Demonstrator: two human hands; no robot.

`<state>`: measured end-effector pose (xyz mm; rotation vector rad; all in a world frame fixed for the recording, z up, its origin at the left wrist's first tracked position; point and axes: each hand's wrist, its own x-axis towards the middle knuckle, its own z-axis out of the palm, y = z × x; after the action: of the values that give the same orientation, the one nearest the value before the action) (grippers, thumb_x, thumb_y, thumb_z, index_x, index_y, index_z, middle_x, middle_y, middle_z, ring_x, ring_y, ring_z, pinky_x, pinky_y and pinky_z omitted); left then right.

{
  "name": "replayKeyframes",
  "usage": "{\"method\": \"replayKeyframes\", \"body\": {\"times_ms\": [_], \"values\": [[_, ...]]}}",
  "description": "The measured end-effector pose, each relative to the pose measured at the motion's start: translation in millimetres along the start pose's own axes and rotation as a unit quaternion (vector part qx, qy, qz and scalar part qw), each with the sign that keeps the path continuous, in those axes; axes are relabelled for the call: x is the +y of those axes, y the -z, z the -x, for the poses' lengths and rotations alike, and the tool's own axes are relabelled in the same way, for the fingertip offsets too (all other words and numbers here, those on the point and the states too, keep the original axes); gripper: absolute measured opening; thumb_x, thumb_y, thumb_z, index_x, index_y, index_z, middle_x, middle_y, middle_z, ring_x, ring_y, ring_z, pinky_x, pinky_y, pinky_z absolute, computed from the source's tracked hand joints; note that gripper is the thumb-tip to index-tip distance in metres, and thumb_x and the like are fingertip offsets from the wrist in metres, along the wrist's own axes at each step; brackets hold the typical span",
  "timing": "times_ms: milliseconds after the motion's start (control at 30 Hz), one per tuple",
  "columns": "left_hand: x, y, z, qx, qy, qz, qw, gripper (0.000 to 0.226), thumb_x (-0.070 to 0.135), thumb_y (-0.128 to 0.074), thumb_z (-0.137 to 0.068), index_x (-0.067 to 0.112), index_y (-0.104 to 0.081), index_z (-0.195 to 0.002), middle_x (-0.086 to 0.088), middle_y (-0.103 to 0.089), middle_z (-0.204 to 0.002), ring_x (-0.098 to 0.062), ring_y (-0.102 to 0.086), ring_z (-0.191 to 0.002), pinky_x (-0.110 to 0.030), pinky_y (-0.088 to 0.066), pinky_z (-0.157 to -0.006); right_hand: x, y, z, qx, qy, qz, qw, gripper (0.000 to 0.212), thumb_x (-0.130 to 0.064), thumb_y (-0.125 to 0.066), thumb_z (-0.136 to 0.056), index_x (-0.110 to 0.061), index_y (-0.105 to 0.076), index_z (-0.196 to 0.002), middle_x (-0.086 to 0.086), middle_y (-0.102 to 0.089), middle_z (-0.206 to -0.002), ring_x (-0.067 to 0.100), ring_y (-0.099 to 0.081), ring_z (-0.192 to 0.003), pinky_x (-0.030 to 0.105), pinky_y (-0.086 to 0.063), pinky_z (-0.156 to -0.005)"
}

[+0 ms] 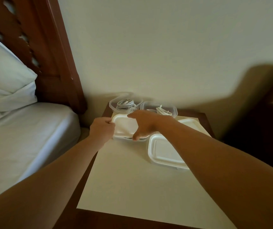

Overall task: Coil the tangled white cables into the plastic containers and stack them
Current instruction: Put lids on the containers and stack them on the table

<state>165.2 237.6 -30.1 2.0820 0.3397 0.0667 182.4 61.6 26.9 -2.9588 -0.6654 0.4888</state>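
We've got both hands on the lidded container at the back left of the worktop. The left hand has its grip pinching the lid's left edge, and the right hand has its grip spread wide over the top, thumb down on the near rim.

What could go wrong: the lid looks like it isn't seated all round. There's a dark gap along the near edge under the thumb, so if we push on only 1 side it may pop up on the other, or trap a loop of cable. The container also sits near the worktop's left edge, so a hard shove from the right could slide it toward the bed.

Behind it, 2 open containers each hold a coiled white cable: the left one looks tidy, while the right one has a cable end poking up that could foul a lid.

Hard to make out: what's inside the lidded container, hidden by lid and hands. There's a loose lid near the right forearm, and another white piece behind the arm is mostly cut off, so we can't say whether it's a lid or a closed container.
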Motion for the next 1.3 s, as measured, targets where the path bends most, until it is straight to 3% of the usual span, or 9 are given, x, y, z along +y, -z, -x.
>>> {"method": "replayKeyframes", "body": {"times_ms": [267, 367, 567, 700, 800, 867, 967, 1133, 1300], "values": [[-8.8, -1.1, -10.7, 0.02, 0.002, -0.046, 0.999, 0.025, 0.005, -0.066, -0.087, 0.012, -0.078, -0.108, -0.009, -0.073, -0.1, -0.029, -0.069, -0.09, -0.041, -0.062, -0.078, 0.1, -12.5, 1.6, -0.005, -0.013, -0.004, 1.0, 0.111, -0.051, -0.079, -0.081, -0.021, -0.011, -0.163, 0.002, -0.021, -0.168, 0.027, -0.022, -0.154, 0.043, -0.021, -0.122], [-4.6, 5.8, -14.0, 0.026, 0.04, -0.054, 0.997, 0.019, 0.005, -0.067, -0.088, 0.008, -0.077, -0.103, -0.01, -0.072, -0.094, -0.029, -0.069, -0.083, -0.041, -0.063, -0.072, 3.8, -13.3, 2.9, -0.02, -0.026, -0.06, 0.998, 0.117, -0.053, -0.082, -0.077, -0.024, -0.009, -0.163, -0.001, -0.02, -0.169, 0.026, -0.022, -0.154, 0.046, -0.022, -0.123], [17.6, 43.0, -10.2, 0.053, 0.004, -0.031, 0.998, 0.02, 0.003, -0.067, -0.087, 0.009, -0.077, -0.104, -0.005, -0.068, -0.086, -0.026, -0.069, -0.082, -0.044, -0.064, -0.075, -8.5, -1.2, 16.0, 0.07, 0.033, -0.135, 0.988, 0.115, -0.053, -0.086, -0.071, -0.032, -0.017, -0.16, -0.004, -0.028, -0.165, 0.025, -0.024, -0.15, 0.048, -0.022, -0.122], [36.3, 35.8, 16.0, -0.025, 0.032, 0.062, 0.997, 0.018, -0.005, -0.066, -0.086, 0.01, -0.073, -0.093, -0.01, -0.068, -0.093, -0.024, -0.067, -0.083, -0.041, -0.063, -0.071, -1.2, 5.7, 42.0, 0.092, 0.0, -0.035, 0.995, 0.123, -0.061, -0.084, -0.066, -0.037, -0.007, -0.16, -0.003, -0.024, -0.165, 0.033, -0.022, -0.15, 0.062, -0.017, -0.119], [52.5, 11.2, 38.9, -0.099, 0.033, 0.109, 0.989, 0.022, 0.003, -0.064, -0.086, 0.016, -0.069, -0.103, -0.01, -0.068, -0.105, -0.027, -0.067, -0.094, -0.04, -0.063, -0.074, 25.5, 9.0, 80.8, 0.091, -0.033, -0.028, 0.995, 0.126, -0.061, -0.085, -0.063, -0.039, -0.008, -0.16, -0.005, -0.026, -0.165, 0.03, -0.025, -0.149, 0.06, -0.019, -0.119], [63.4, -10.5, 54.9, -0.115, -0.018, 0.076, 0.99, 0.012, 0.02, -0.061, -0.093, 0.019, -0.07, -0.101, -0.007, -0.069, -0.098, -0.026, -0.067, -0.085, -0.037, -0.059, -0.068, 45.5, 6.9, 108.2, 0.085, -0.046, -0.033, 0.995, 0.128, -0.062, -0.086, -0.061, -0.04, -0.007, -0.159, -0.007, -0.026, -0.165, 0.029, -0.026, -0.149, 0.058, -0.023, -0.119], [69.5, -42.8, 71.8, -0.107, -0.094, -0.014, 0.99, 0.032, 0.042, -0.053, -0.101, 0.014, -0.064, -0.089, -0.005, -0.066, -0.084, -0.029, -0.065, -0.085, -0.042, -0.058, -0.075, 63.8, -5.0, 136.3, 0.056, -0.068, -0.03, 0.996, 0.129, -0.06, -0.087, -0.063, -0.037, -0.006, -0.16, -0.004, -0.025, -0.166, 0.028, -0.024, -0.15, 0.055, -0.023, -0.121], [60.2, -77.5, 75.8, -0.092, -0.11, -0.108, 0.984, 0.031, 0.035, -0.038, -0.107, 0.012, -0.051, -0.092, -0.011, -0.06, -0.094, -0.039, -0.059, -0.104, -0.035, -0.035, -0.078, 70.9, -28.4, 140.7, 0.034, -0.078, -0.046, 0.995, 0.116, -0.053, -0.083, -0.073, -0.031, -0.01, -0.161, -0.001, -0.021, -0.165, 0.029, -0.02, -0.149, 0.056, -0.018, -0.121], [58.5, -82.3, 75.2, -0.08, -0.158, -0.126, 0.976, 0.023, 0.027, -0.039, -0.107, 0.012, -0.043, -0.09, -0.013, -0.057, -0.089, -0.038, -0.056, -0.094, -0.037, -0.034, -0.073, 71.9, -46.5, 133.1, 0.077, -0.087, -0.045, 0.992, 0.116, -0.062, -0.078, -0.067, -0.032, -0.01, -0.157, -0.003, -0.022, -0.157, 0.027, -0.023, -0.142, 0.055, -0.027, -0.115]]}}
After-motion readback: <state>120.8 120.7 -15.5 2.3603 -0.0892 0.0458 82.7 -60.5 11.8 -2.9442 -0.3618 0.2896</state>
